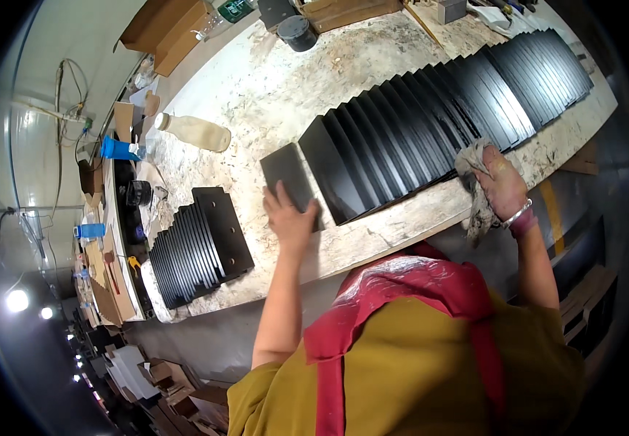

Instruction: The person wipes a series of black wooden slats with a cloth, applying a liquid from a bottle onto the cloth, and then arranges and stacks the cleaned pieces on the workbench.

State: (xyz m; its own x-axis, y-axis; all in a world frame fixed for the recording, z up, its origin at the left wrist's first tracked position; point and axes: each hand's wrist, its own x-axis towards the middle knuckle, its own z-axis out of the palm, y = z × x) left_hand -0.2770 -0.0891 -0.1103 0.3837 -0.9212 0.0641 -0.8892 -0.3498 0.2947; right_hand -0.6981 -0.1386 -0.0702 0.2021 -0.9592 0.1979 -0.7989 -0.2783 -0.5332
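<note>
Closest to the camera is the person's mustard shirt (423, 370), with a red apron (402, 287) that has white marks on it. One flat dark plate (283, 171) lies alone on the messy white table (256, 94), between two groups of black plates. The left hand (291, 218) is on its lower part, with the fingers spread out and flat. It is not squeezing anything, and it hides some of the plate.

Just to the right is a long row of black plates (402, 138), leaning over each other like fallen cards. Only a thin gap keeps the lone plate apart from it. The right hand (503, 185) is by the row's near edge, holding a dirty gray rag (476, 192). The rag covers a bit of that edge and hides some fingertips. A shiny bracelet (521, 214) is on that wrist.

To the left is a shorter stack of black plates (192, 251); its end plate has holes. It takes up that corner of the table. Farther up, a cloudy bottle (197, 132) lies on its side. A dark tub (297, 33) and an open cardboard box (165, 33) sit at the far side.
</note>
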